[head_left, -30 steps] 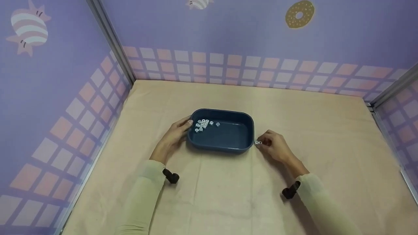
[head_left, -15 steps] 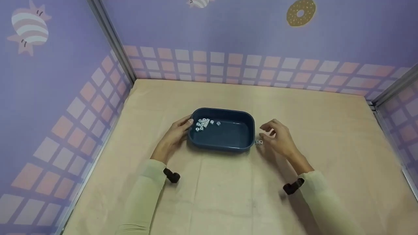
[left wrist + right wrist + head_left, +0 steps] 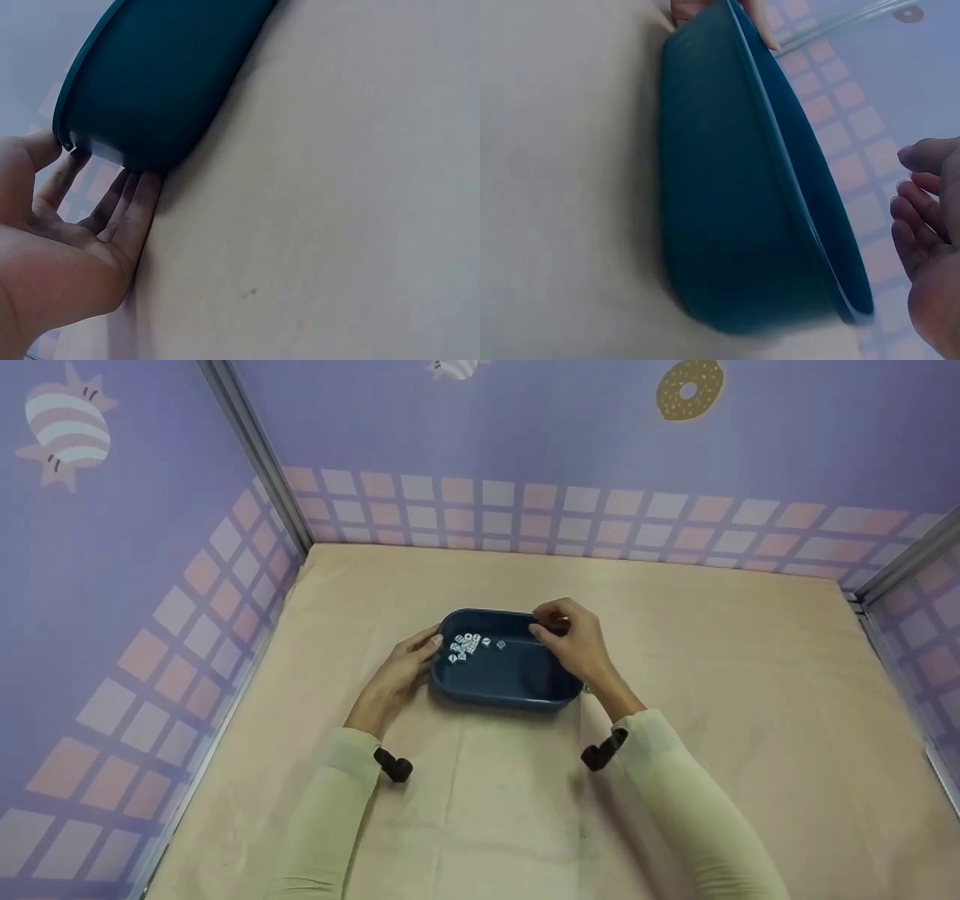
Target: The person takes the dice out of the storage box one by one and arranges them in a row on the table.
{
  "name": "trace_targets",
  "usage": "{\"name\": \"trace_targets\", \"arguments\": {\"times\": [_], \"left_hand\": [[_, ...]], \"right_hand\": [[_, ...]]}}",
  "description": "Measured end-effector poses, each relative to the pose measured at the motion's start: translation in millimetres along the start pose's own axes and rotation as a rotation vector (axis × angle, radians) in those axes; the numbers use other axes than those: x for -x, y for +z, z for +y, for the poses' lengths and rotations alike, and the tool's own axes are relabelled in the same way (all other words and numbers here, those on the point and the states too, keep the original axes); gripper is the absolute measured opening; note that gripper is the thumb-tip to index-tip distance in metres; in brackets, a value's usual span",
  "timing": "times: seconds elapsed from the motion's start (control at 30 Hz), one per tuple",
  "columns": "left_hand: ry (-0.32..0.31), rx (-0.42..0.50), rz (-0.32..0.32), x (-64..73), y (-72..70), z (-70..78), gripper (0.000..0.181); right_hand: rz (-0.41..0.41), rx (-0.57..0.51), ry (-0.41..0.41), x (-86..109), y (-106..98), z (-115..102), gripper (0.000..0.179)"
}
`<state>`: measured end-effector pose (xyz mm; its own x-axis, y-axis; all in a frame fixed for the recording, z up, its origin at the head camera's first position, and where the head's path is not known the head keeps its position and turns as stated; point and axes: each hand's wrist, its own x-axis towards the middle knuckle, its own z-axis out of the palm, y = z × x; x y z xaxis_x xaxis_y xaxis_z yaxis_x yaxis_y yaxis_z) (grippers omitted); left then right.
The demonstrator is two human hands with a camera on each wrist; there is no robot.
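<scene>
A dark blue rectangular bin [image 3: 506, 703] stands on the cloth-covered table. Several small white dice [image 3: 466, 645] lie inside it, clustered towards its left end, with one die [image 3: 501, 645] a little apart. At that end my left hand [image 3: 397, 671] holds the bin, thumb on the rim and fingers against the outer wall [image 3: 142, 97]. Over the bin's right part hovers my right hand [image 3: 574, 641], fingers loosely bent; in the right wrist view nothing shows between them. Only a sliver of the dice [image 3: 587, 688] outside the bin's right end is visible beside the right wrist.
A pale cloth [image 3: 510, 810] covers the table around the bin. Lilac walls with a pink and white checked band [image 3: 525, 510] close off the back and sides. A black wrist camera [image 3: 604, 750] sits on the right sleeve, another [image 3: 394, 765] on the left.
My right hand let go of the dice outside the bin's right end, lifted, and moved left and away from me over the bin. The left hand and the bin stay put.
</scene>
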<state>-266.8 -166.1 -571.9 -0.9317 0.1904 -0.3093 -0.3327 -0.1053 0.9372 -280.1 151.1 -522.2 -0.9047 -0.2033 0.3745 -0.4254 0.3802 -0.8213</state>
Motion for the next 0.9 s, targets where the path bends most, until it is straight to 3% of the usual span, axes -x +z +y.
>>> {"name": "trace_targets", "arguments": {"times": [0.2,0.37,0.9], "left_hand": [[0.007,0.021,0.004,1.7,1.5,0.0,0.056],[0.012,0.034,-0.005,1.8,2.7,-0.4,0.055],[0.014,-0.009,0.015,0.2,3.4,-0.3,0.054]], "right_hand": [[0.003,-0.008,0.047,-5.3,36,2,0.024],[0.001,0.041,0.074,-5.5,53,9,0.022],[-0.169,0.229,0.091,-6.4,64,21,0.032]]}}
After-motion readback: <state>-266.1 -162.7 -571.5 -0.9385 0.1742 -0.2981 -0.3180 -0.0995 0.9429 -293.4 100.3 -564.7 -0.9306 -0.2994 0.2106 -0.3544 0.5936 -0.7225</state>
